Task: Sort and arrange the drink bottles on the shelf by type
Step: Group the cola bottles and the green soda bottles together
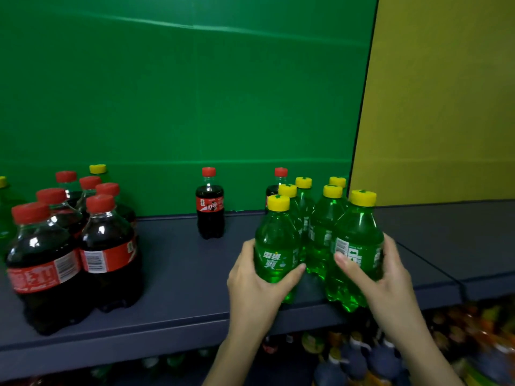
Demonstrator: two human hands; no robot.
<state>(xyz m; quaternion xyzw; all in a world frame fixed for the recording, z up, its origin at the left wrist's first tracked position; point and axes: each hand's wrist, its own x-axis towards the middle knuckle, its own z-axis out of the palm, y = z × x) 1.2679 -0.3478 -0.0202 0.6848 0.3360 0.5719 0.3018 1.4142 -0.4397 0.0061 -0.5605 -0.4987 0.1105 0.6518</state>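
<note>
Firmly gripped, left bottle in left hand, right bottle in right hand: slide both upright, evenly, against the green row.

On shelf: cola group at left, lone cola standing mid-rear, Sprite group at right front edge, another cola just behind it.

left-edge green bottle: cropped | rear cola bottle: half-hidden | lower-shelf bottles: blurred
</note>
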